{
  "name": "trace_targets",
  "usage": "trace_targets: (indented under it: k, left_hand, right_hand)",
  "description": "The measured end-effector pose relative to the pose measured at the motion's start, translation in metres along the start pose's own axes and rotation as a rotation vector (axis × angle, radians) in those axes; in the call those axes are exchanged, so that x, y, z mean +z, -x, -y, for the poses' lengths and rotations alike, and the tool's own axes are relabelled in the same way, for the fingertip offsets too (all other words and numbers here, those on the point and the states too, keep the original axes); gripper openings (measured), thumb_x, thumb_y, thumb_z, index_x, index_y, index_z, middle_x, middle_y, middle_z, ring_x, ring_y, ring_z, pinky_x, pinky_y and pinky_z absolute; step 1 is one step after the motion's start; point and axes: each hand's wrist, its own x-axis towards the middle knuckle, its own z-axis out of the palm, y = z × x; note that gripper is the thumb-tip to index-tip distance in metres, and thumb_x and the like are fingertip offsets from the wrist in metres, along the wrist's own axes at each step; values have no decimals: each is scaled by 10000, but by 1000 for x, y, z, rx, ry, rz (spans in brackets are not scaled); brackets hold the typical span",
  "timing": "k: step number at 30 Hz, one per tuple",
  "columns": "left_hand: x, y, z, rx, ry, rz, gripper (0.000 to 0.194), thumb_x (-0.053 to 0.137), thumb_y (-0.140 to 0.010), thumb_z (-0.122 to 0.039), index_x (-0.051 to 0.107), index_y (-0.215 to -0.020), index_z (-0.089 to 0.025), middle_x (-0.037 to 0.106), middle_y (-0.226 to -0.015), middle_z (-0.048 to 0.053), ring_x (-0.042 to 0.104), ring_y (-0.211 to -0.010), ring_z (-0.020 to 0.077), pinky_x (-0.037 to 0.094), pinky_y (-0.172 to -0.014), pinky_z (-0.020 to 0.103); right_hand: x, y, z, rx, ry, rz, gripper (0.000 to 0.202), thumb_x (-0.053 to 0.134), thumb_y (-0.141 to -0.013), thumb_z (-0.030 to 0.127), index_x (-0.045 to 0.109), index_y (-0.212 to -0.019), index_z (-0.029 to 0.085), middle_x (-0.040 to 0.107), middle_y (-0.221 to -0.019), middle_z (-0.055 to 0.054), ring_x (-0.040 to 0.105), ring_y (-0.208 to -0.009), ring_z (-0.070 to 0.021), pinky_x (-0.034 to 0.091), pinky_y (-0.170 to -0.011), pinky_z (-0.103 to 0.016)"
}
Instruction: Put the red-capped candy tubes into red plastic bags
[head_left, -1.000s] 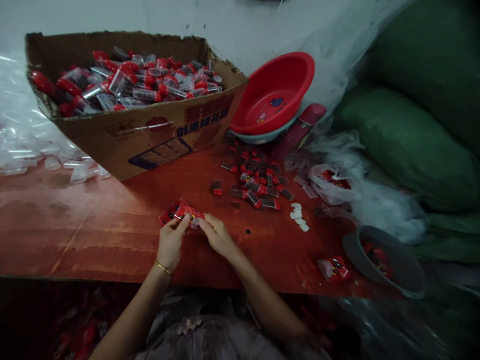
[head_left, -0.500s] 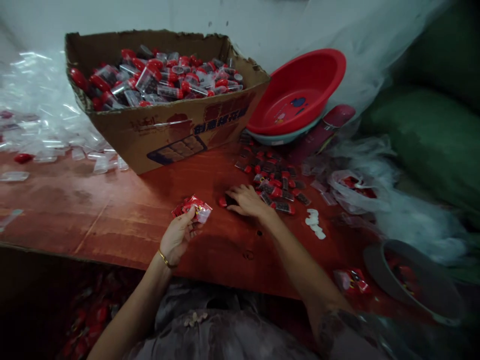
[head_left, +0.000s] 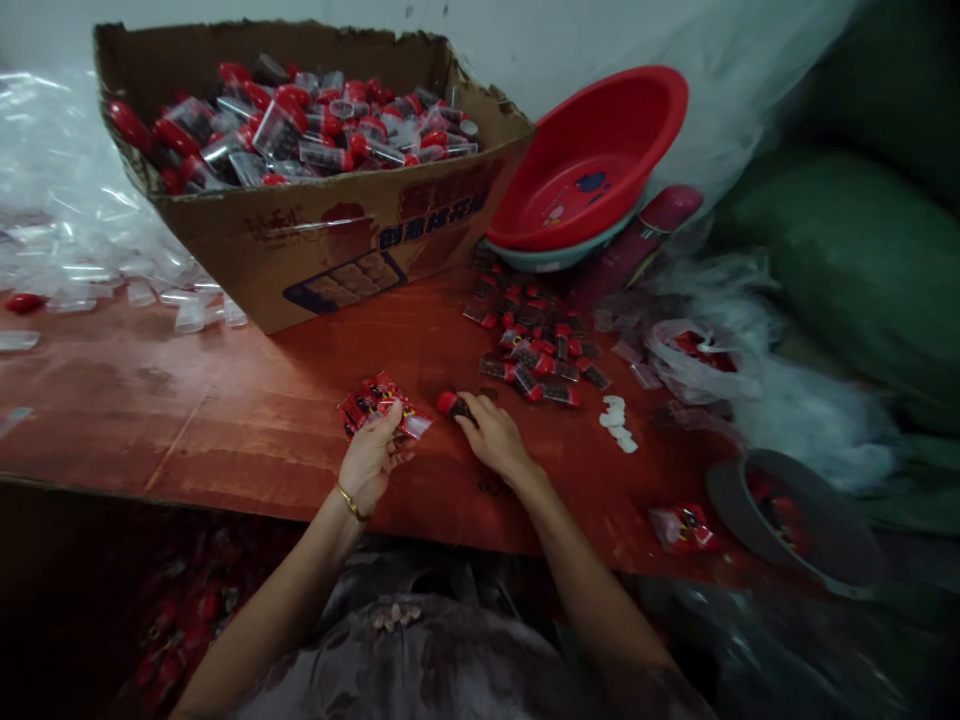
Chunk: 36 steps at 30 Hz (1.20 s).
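Note:
My left hand (head_left: pixel 370 455) pinches a small stack of red printed plastic packets (head_left: pixel 379 400) above the tabletop, thumb on top. To its right, my right hand (head_left: pixel 491 432) has its fingers around a small clear tube with a red cap (head_left: pixel 450 403); the cap points left and dark contents show inside. Behind that hand lies a loose pile of similar red-capped tubes (head_left: pixel 536 350). Several white round pieces (head_left: pixel 617 424) lie in a row right of the pile. A red packet (head_left: pixel 684 528) rests near the front edge at the right.
A cardboard box (head_left: pixel 315 240) full of red-capped tubes stands at the back. Clear plastic cups (head_left: pixel 191 313) are heaped at the left. A red basin (head_left: pixel 622 140), a dark red bottle (head_left: pixel 637 240), plastic bags (head_left: pixel 810 410) and a grey basin (head_left: pixel 731 500) occupy the right side.
My right hand has drawn the tube from beside the pile toward me. The packets in my left hand now face up more fully. The view has shifted slightly.

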Motion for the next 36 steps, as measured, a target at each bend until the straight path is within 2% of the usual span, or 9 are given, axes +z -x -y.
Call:
trace_targets:
  k: [2,4,7,10,15,23,29,32,36]
  left_hand:
    - [1,2,1,21,-17,9,471,801,-465,-515,628,-703,-146,638,-598,-4,560,-490,91,429,-469,201]
    - [3,3,3,55,-47,8,472,805,-448,-518,619,-661,-140,637,-589,2,558,-485,89,421,-464,194]
    - [6,6,5,113,-117,25,469,798,-442,-531,595,-588,-133,626,-560,13,558,-490,97,407,-464,192]
    - [8,7,8,180,-174,58,449,780,-471,-538,612,-578,-135,612,-542,4,546,-507,100,412,-489,202]
    - [4,5,13,320,-225,99,380,771,-516,-505,665,-589,-147,626,-578,-17,528,-548,94,442,-583,218]
    - [8,7,19,355,-167,167,320,798,-534,-400,701,-702,-146,680,-699,-1,566,-632,106,455,-671,233]
    - [16,10,27,322,-9,147,313,823,-510,-324,704,-745,-155,700,-753,9,598,-672,105,466,-717,237]
    - [16,11,31,288,52,138,310,821,-521,-322,706,-751,-150,702,-764,12,607,-693,99,464,-733,225]
    - [16,12,31,225,97,139,319,837,-486,-312,700,-718,-141,693,-719,8,604,-668,95,464,-700,211]
  right_hand:
    - [-7,18,6,20,-374,-32,403,410,-896,319,480,-1273,197,624,-1037,-80,584,-846,-191,467,-718,-306]
    - [-16,36,15,75,-700,12,411,440,-873,365,504,-1253,220,646,-878,-39,571,-637,-146,472,-575,-269]
    - [-26,54,30,111,-912,80,348,526,-815,353,593,-1130,222,640,-851,-22,525,-554,-103,468,-503,-232]
    - [-29,59,40,109,-934,104,277,558,-774,309,642,-1020,212,630,-905,-27,538,-637,-111,484,-498,-208]
    - [-22,54,40,186,-1028,151,282,555,-747,301,644,-998,209,620,-843,-14,531,-624,-107,470,-450,-183]
    - [-7,50,41,164,-964,-14,279,566,-758,301,626,-1013,205,627,-881,-33,539,-621,-113,433,-441,-185]
    - [0,47,54,65,-851,-141,250,518,-833,306,587,-1050,203,645,-880,-32,590,-724,-147,477,-595,-248]
    - [7,45,62,52,-767,-272,246,530,-827,276,560,-1059,201,644,-912,-39,603,-796,-161,487,-699,-278]
    - [15,44,70,102,-790,-404,192,546,-820,264,506,-997,202,610,-871,-23,592,-759,-140,484,-692,-265]
